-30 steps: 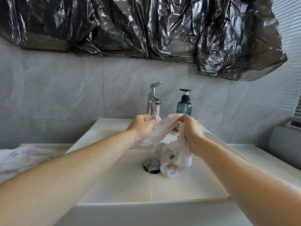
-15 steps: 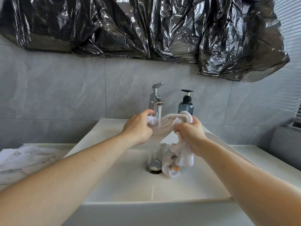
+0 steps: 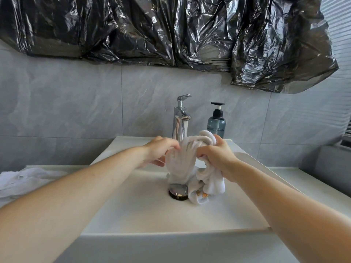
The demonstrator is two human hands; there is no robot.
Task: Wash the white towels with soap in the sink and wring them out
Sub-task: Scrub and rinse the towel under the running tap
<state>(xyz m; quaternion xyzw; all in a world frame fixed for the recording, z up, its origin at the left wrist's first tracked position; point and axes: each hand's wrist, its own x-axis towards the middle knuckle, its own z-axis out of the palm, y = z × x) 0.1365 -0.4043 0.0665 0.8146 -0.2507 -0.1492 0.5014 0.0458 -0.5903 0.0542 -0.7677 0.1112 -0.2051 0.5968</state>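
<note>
Presently, in the head view, both hands work a wet white terry towel (image 3: 180,160) over the white rectangular ceramic sink (image 3: 133,211). The left hand (image 3: 161,150) pinches its upper fold with curled fingers; the right hand (image 3: 216,158) is clenched round the bunched end, the rest hanging below both hands onto the chrome drain plug (image 3: 178,191). Just beyond the left hand stands the chrome tap (image 3: 180,122); whether water runs cannot be told. Beyond the right hand is a grey-blue pump soap bottle (image 3: 216,124). Recommendation: rub the folds together low over the basin, keeping drips inside the rim. Room is open toward the body; tap and bottle crowd the far side. A second crumpled white cloth (image 3: 24,179) lies well left of the left hand.
</note>
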